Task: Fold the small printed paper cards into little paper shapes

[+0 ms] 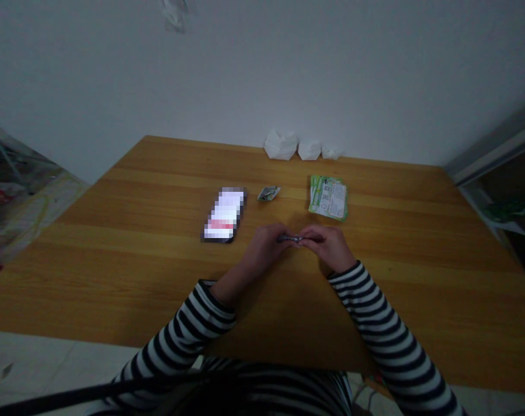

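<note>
Both my hands meet over the middle of the table, fingertips pinched together. My left hand [269, 241] is closed on the left end of a small, thin greyish strip [294, 238], seen nearly edge-on; it could be folded paper. The other end sits in the pinch of my right hand [329, 244]. Fingers cover most of the strip. Just beyond my hands lies a small, folded-looking printed piece [269, 193], dark and light in colour. A loose stack of green-and-white printed leaflets [328, 197] rests beyond my right hand.
To the left, a phone [224, 215] with a bright, blurred screen lies on the wooden table [158, 260]. Three white folded paper shapes [281, 145] stand along the back edge by the wall [332, 75]. A dark cable or strap crosses the lower left.
</note>
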Motion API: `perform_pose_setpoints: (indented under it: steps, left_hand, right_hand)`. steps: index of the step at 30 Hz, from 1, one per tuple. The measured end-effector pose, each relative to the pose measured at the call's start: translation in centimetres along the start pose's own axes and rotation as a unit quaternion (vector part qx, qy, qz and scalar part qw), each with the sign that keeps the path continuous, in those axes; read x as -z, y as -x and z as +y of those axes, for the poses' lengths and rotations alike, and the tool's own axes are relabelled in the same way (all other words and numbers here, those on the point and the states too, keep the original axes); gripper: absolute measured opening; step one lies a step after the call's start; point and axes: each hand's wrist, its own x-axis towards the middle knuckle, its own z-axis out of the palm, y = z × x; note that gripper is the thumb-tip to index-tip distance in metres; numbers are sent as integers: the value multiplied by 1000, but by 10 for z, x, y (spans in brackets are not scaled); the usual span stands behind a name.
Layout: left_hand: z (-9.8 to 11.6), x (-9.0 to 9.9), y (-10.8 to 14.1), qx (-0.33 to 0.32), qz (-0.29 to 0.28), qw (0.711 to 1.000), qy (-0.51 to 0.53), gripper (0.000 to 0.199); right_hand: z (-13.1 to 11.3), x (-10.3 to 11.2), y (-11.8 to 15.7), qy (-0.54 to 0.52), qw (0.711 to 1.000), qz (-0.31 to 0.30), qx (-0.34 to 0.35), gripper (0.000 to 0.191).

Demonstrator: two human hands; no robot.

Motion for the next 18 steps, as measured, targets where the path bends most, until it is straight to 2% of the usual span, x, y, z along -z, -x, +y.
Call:
perform_pose_setpoints:
  steps: [6,10,13,16,18]
  left_hand:
    - [-7,-1,2,-26,-26,999,-23,6]
    - [-11,-3,3,-53,-39,997,-30,5]
    - [-15,-6,1,-48,-38,997,-41,4]
    - [-20,-9,-1,-34,-3,998,-55,7]
    - [-22,-9,-3,-3,43,996,-76,13]
  right_hand:
    - [2,1,0,88,996,-17,30,9]
    - [4,-3,0,142,988,-27,49,11]
    - [5,-9,-1,171,982,-30,70,11]
    - [8,-17,-2,176,983,5,55,13]
    - [10,-22,-4,170,984,39,27,10]
